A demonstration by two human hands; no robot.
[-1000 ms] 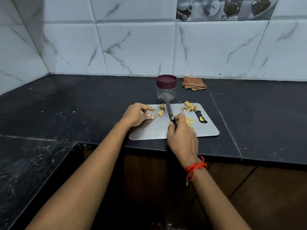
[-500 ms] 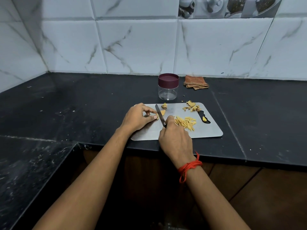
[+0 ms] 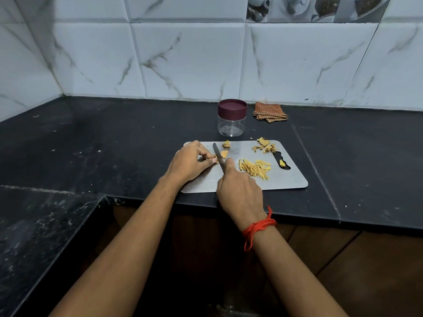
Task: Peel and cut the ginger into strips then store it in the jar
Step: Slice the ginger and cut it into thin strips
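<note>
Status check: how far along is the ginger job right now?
Done: a pile of strips lies on the cutting board, peel scraps at its far edge. In hand: right hand holds the knife, left hand pinches a ginger bit by the blade. Left: a slice and a chunk uncut; the jar is empty, lid on.

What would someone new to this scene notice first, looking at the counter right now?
Two hands meet on the grey board at the front of the counter: the right hand grips a knife, the left hand pinches a ginger bit beside its blade. Right of them lies a bright yellow pile of strips; behind the board stands an empty jar, maroon lid on.
</note>
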